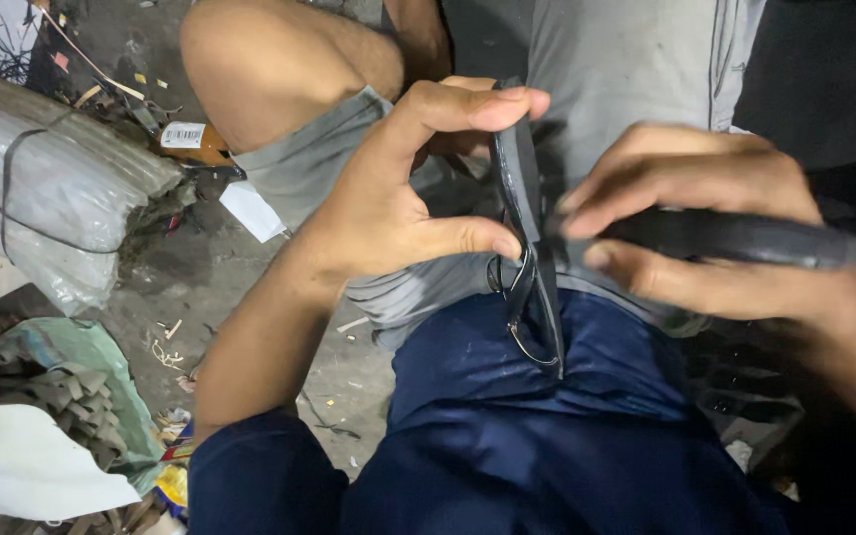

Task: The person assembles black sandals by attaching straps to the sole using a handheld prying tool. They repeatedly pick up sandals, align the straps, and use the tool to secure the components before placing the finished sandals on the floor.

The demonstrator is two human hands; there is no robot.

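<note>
Fingertips first: my left hand (pixel 398 198) pinches a flat black rubber strip (pixel 522 198) edge-on, index finger curled over its top end, thumb pressing its side lower down, other fingers loosely curved behind. My right hand (pixel 705 218) is closed round a dark rounded rubber tube piece (pixel 745 240), thumb under, fingers pressed together on top, tips just beside the strip. Whether tube and strip are one piece or two meeting there, I cannot tell; the join is hidden by the fingers.

Strip hangs upright between both hands, over my lap. Near its lower end a thin bent metal wire loop (pixel 527 317) shows, touching the strip and lying against my dark blue trousers (pixel 507 436).

Progress, judged only from how things lie: both pieces gripped and brought together, wire loop already at the strip, but nothing looks fastened or finished. Seems mid-way, with the joining or fitting not yet done.

Outward: another person sits close opposite, grey shorts (pixel 319 168) and a bare knee (pixel 269 59) near my left hand, not touching the strip. Left of that, a tied bundle wrapped in clear plastic (pixel 42 178), a green woven sack (pixel 81 367), scraps on the dirty concrete floor (pixel 200 267).
</note>
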